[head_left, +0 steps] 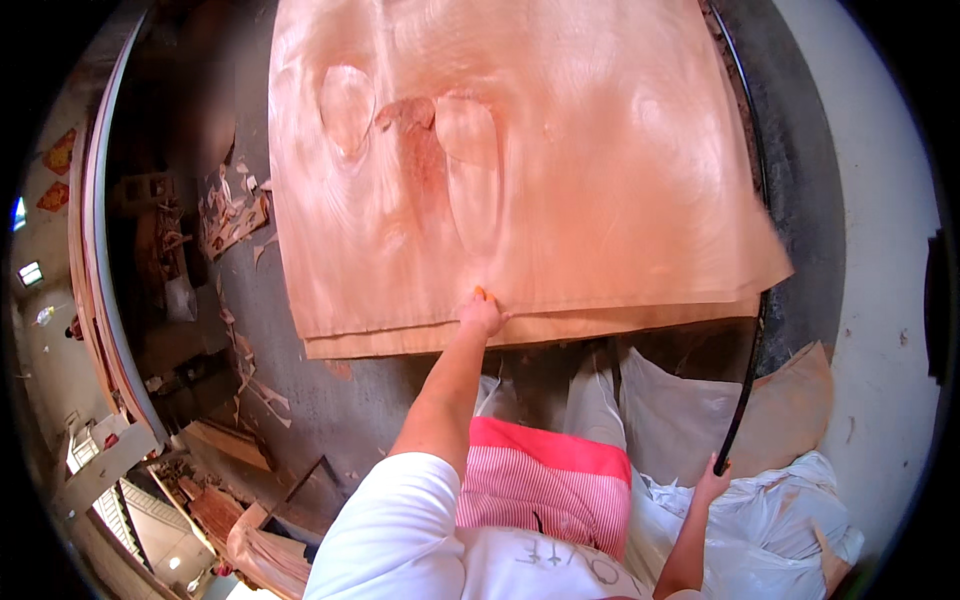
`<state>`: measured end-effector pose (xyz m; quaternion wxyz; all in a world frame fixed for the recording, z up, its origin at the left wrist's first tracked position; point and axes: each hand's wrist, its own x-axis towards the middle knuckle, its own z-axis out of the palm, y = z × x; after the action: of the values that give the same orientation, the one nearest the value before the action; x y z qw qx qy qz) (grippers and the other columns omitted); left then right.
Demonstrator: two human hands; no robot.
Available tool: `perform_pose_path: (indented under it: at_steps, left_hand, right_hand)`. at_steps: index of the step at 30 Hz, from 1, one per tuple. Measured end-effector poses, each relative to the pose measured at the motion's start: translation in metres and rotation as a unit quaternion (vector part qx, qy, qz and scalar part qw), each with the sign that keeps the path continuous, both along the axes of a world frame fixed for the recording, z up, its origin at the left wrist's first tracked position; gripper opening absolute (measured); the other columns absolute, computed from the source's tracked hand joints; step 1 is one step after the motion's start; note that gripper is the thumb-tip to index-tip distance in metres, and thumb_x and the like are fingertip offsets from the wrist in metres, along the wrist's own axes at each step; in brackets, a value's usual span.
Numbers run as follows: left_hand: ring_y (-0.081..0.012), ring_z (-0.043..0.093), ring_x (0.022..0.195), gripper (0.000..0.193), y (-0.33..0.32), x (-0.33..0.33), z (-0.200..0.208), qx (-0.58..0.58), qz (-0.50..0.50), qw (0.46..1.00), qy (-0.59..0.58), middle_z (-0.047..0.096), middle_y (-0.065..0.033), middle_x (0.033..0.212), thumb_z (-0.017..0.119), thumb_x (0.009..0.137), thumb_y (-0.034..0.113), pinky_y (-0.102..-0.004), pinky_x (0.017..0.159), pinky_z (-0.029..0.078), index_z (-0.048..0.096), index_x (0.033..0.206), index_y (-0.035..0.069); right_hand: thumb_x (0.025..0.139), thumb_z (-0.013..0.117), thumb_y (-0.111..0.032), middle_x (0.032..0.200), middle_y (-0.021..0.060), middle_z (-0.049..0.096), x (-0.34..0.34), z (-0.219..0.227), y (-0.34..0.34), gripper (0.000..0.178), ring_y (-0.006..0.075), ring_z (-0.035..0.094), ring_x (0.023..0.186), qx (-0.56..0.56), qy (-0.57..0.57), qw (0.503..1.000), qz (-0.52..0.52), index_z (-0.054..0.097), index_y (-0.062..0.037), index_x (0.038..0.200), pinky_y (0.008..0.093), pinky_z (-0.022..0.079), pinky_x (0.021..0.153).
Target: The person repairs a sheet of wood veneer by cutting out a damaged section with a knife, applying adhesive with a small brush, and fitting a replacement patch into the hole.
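A large sheet of pale reddish-brown wood veneer point(620, 200) lies before me on a stack, with patches and a torn, rough spot near its middle. Another layer's edge point(560, 328) shows beneath its near side. My left hand point(483, 314) is at the near edge of the top sheet, fingers closed there, with orange at the fingertips; the thumb's grip is partly hidden. Low on the right, my right hand point(712, 482) is wrapped round the end of a long thin black rod point(762, 170), which runs away along the stack's right side. Orange shows at that hand's fingers too.
White plastic sheeting point(770, 510) and a greyish sheet point(675, 410) lie by my right side. Veneer scraps point(235, 215) litter the dark floor at left. More wood pieces point(225, 440) lie at lower left. A pale strip of floor or wall point(885, 300) borders the right.
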<state>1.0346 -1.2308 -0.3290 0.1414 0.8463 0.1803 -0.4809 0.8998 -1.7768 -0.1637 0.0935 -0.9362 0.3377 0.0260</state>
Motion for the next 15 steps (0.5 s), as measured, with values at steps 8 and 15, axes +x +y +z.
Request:
perform_pose_path:
  at_steps: [8,15]
  left_hand:
    - [-0.0329,0.055,0.099,0.042,0.0,-0.026,0.061,-0.178,0.027,0.974,-0.14,0.057,-0.0192,0.105,0.055,0.08,0.038,-0.0421,0.083,0.046,0.056,0.108,0.007]
    - [-0.0353,0.054,0.101,0.046,0.079,-0.107,0.183,-0.229,-0.003,0.948,-0.22,0.057,-0.0203,0.108,0.05,0.083,0.041,-0.0418,0.087,0.043,0.056,0.11,0.004]
  right_hand:
    - [0.074,0.068,-0.029,0.078,0.0152,0.054,-0.023,0.089,0.057,0.035,0.0311,0.053,0.072,-0.008,-0.023,0.997,0.068,0.055,0.0031,0.08,0.0385,0.041,0.067]
    - [0.07,0.071,-0.024,0.059,0.0084,0.052,-0.096,0.132,0.166,0.028,0.0232,0.05,0.055,0.117,-0.053,0.988,0.091,0.054,-0.0014,0.069,0.0356,0.041,0.057]
